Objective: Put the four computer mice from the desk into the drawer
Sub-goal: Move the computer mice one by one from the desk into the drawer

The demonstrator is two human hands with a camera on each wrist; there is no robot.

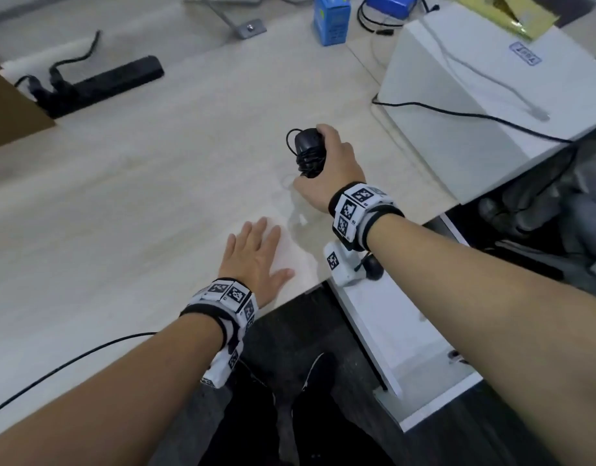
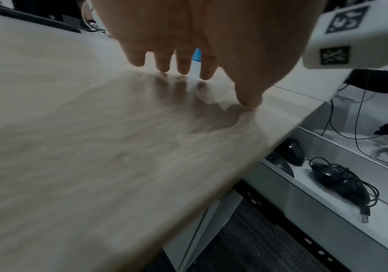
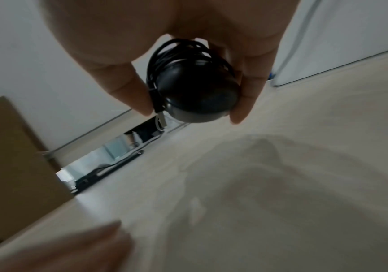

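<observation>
The right hand [image 1: 327, 169] holds a black wired mouse [image 1: 308, 148] above the desk [image 1: 138, 196], thumb on one side and fingers on the other, with the mouse's cable wound round its body. In the right wrist view the same mouse [image 3: 195, 92] hangs clear of the desk surface, pinched between thumb and fingertips [image 3: 241, 110], and a USB plug [image 3: 162, 119] dangles from the coil at about 7 o'clock of the mouse.

The left hand [image 1: 256, 253] lies flat and spread wide on the desk near its front edge, holding nothing; it sits at about 7 o'clock from the right hand. In the left wrist view its fingertips [image 2: 183, 68] touch the wood.

The white drawer [image 1: 390, 331] stands pulled out below the desk's edge, at about 4 o'clock from the left hand. The left wrist view shows three black mice inside it: one with a loose tangle of cable [image 2: 337, 178] toward the front, and two more [image 2: 292, 152] [image 2: 279, 163] further back, partly hidden under the desk edge.

On the desk, a black power strip [image 1: 101, 85] lies at 10 o'clock of the scene, a blue box [image 1: 332, 20] at 12 o'clock, and a white box [image 1: 491, 95] at 2 o'clock
</observation>
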